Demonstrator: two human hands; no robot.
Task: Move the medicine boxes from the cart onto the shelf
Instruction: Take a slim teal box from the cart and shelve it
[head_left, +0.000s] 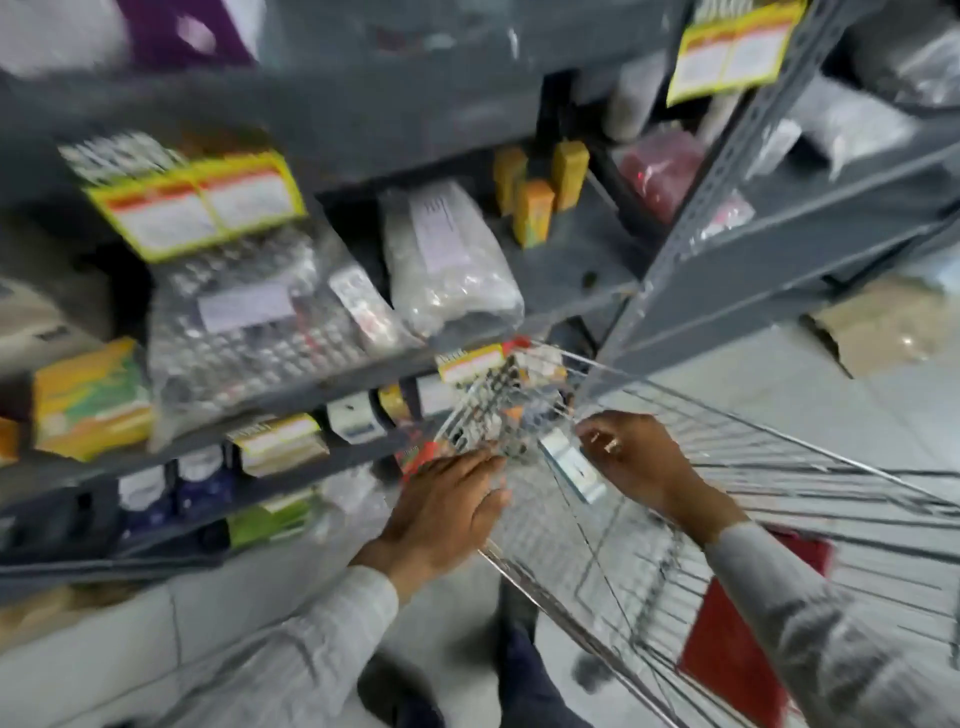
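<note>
The view is blurred by motion. My right hand (639, 460) pinches a slim white and blue medicine box (571, 467) by its upper end, just above the wire cart (753, 483). My left hand (447, 501) lies flat, fingers stretched out, over the cart's near-left corner, where blister packs and small boxes (498, 410) are piled. A red box (415, 457) shows beside its fingertips; whether the hand touches it is unclear. The grey metal shelf (291, 397) stands directly left of the cart, its levels holding boxes and bagged medicines.
Bagged blister packs (249, 332) and a white bag (447, 260) fill the middle level, with yellow boxes (535, 208) behind. A yellow-green box (93, 400) sits far left. A shelf upright (675, 249) rises beside the cart. A red panel (737, 649) and cardboard (883, 327) lie on the right.
</note>
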